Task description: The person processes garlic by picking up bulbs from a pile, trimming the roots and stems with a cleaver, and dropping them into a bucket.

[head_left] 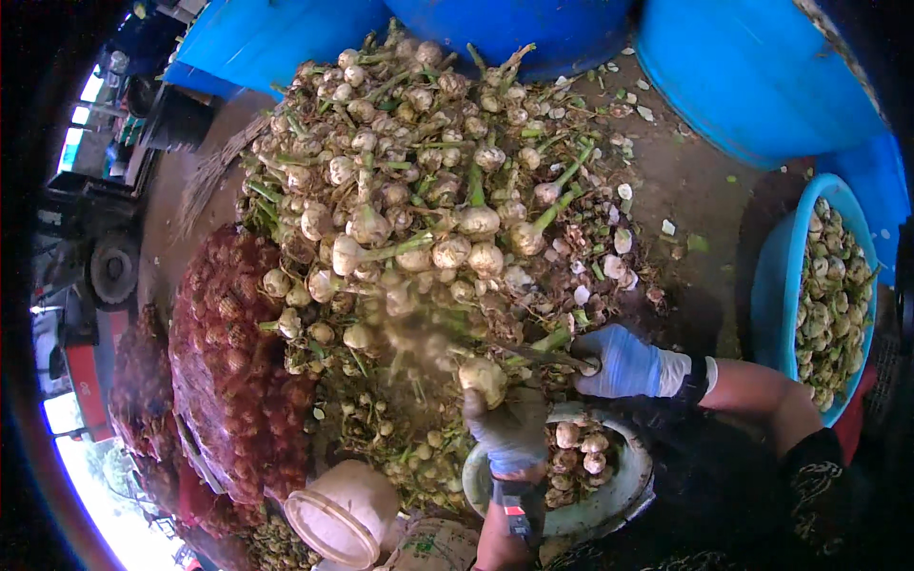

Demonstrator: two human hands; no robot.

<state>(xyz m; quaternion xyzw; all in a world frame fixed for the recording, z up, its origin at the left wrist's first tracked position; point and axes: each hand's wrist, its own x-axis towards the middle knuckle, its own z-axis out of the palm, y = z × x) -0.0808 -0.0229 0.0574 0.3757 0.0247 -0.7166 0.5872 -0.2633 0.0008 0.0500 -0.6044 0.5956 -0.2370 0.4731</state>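
My left hand (509, 433), in a dirty grey glove, grips a pale garlic bulb (483, 381) between thumb and fingers. Opposite it, my right hand (617, 364), in a blue glove, is closed around a knife (547, 356). The blade points left and lies just above the bulb, by its stalk; whether it touches is unclear. Below my hands stands a whitish tub (645, 466) with several trimmed bulbs (576, 455) inside. In front of both hands rises a big heap of garlic (452, 214) with green stalks and roots. Dust or soil blurs the heap left of the bulb.
Red mesh sacks (233, 371) full of bulbs stand on the left, beside a white bucket (345, 514) lying tilted. A light-blue basin (773, 285) of garlic is at the right. Large blue barrels (733, 76) line the far side. A twig broom (214, 176) lies far left.
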